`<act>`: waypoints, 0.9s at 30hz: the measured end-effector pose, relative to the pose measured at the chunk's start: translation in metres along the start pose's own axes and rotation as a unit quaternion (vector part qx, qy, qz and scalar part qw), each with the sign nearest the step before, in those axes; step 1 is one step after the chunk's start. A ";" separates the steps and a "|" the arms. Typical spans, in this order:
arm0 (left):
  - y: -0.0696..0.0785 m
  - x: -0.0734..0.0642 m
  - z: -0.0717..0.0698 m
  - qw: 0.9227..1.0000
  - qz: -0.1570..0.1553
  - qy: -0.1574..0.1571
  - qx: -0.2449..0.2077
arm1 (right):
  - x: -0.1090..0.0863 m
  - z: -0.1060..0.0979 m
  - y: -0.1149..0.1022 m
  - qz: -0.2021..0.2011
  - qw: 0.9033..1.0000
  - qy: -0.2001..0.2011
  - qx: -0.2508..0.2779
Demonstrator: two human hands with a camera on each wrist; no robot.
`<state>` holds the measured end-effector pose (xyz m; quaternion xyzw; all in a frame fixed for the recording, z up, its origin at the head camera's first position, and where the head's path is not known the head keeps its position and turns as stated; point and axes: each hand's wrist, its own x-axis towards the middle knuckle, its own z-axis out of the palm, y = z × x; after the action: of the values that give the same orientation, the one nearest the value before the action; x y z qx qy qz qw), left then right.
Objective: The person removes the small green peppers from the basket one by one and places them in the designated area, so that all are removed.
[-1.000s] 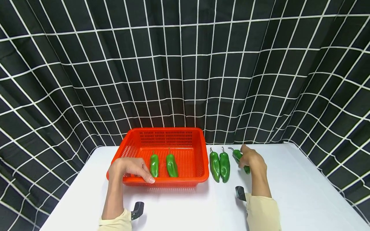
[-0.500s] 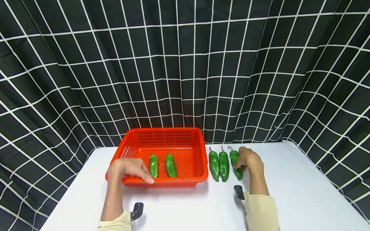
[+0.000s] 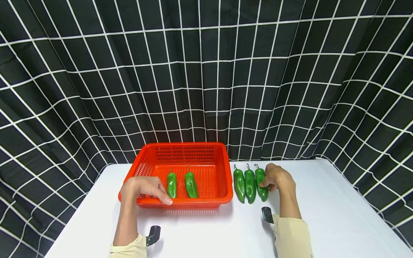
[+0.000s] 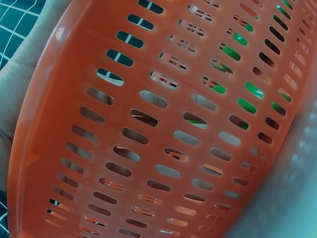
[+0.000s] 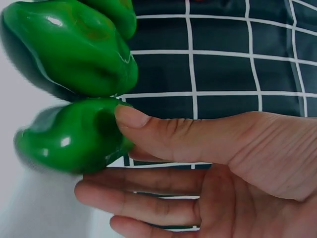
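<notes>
My left hand (image 3: 150, 188) lies over the front left of a red plastic basket (image 3: 206, 201), thumb along the front rim and fingers inside. In the left wrist view, the slotted basket wall (image 4: 54, 139) covers most of that hand. Two green chili peppers (image 3: 191, 184) lie in the basket. To its right, a row of three glossy green peppers lies on the table, stems pointing away. My right hand (image 3: 278, 177) pinches the rightmost pepper (image 3: 262, 191) between thumb and fingers. The right wrist view shows the thumb against this pepper (image 5: 74, 141) and the other fingers below it.
The middle pepper (image 3: 250, 184) and the left one (image 3: 239, 184) lie close beside the held one, near the basket's right wall. A white table (image 3: 332, 211) extends under everything. Behind it hangs a dark curtain (image 3: 209, 79) with a white grid.
The right hand has shifted the rightmost pepper left, against the middle one, and it has turned from slanted to nearly parallel with the others. My left hand keeps its place on the basket.
</notes>
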<state>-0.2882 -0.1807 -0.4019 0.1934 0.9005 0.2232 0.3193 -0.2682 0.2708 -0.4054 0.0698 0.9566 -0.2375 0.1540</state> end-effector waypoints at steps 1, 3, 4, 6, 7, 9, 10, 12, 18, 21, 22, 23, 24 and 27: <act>-0.001 0.000 0.000 1.000 0.000 0.000 0.001 | 0.000 0.000 0.000 0.000 1.000 -0.002 0.003; -0.001 -0.001 0.001 1.000 0.001 0.001 0.002 | -0.001 0.000 0.000 0.002 1.000 -0.006 0.010; -0.002 -0.001 0.001 1.000 0.001 0.001 0.003 | -0.001 0.000 0.000 0.005 1.000 -0.008 0.013; -0.002 -0.001 0.001 1.000 0.001 0.000 0.001 | -0.002 -0.001 0.000 0.011 1.000 -0.006 0.018; -0.002 -0.001 0.001 1.000 0.001 -0.001 0.000 | -0.002 -0.001 0.000 0.013 1.000 -0.004 0.018; -0.001 -0.001 0.001 1.000 0.000 -0.003 -0.002 | -0.003 -0.001 0.000 0.020 1.000 0.001 0.017; -0.001 0.000 0.001 1.000 -0.001 -0.002 -0.003 | -0.003 -0.002 0.000 0.023 1.000 0.004 0.016; 0.000 0.000 0.001 1.000 0.000 -0.002 -0.003 | -0.003 -0.002 0.000 0.023 1.000 0.007 0.014; -0.001 0.000 0.002 1.000 0.006 -0.006 0.000 | 0.000 -0.002 0.000 0.014 1.000 -0.006 0.011; -0.001 0.000 0.002 1.000 0.007 -0.004 -0.002 | 0.001 0.000 0.000 0.013 1.000 -0.010 0.008; -0.001 0.000 0.002 1.000 0.007 -0.004 -0.003 | 0.001 0.000 0.000 0.012 1.000 -0.010 0.007; -0.001 0.000 0.002 1.000 0.007 -0.003 -0.004 | 0.001 0.000 0.000 0.012 1.000 -0.010 0.008; -0.001 0.000 0.002 1.000 0.005 -0.002 -0.004 | 0.001 0.000 -0.001 0.012 1.000 -0.009 0.010; 0.000 0.000 0.002 1.000 0.004 -0.002 -0.005 | -0.001 -0.001 -0.001 0.011 1.000 0.001 0.008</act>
<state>-0.2870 -0.1807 -0.4033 0.1960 0.8979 0.2282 0.3215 -0.2680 0.2703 -0.4033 0.0820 0.9539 -0.2434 0.1551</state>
